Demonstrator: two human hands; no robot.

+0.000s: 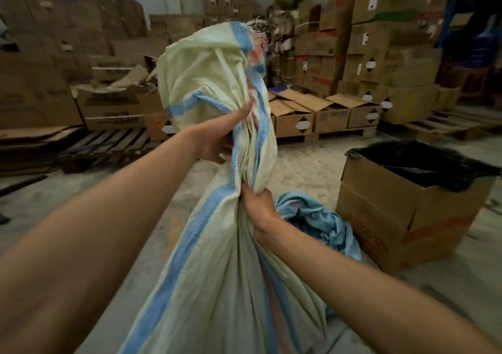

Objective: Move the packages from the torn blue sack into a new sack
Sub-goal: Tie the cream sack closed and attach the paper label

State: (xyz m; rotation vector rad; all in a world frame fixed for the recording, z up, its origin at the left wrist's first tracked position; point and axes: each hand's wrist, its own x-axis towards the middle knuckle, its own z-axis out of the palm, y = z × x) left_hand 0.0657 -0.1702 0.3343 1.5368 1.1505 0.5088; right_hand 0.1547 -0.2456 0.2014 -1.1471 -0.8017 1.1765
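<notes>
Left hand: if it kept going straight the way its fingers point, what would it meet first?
The left hand already touches the cream sack; pushing on, it would likely just press into those gathered folds.

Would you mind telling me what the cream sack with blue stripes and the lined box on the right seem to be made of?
The cream sack with blue stripes looks like woven plastic, matte: a visible weave and frayed threads at its top edge. The brown box looks like plain cardboard with printed lettering; its black liner appears to be thin glossy plastic film, crinkled over the rim.
</notes>
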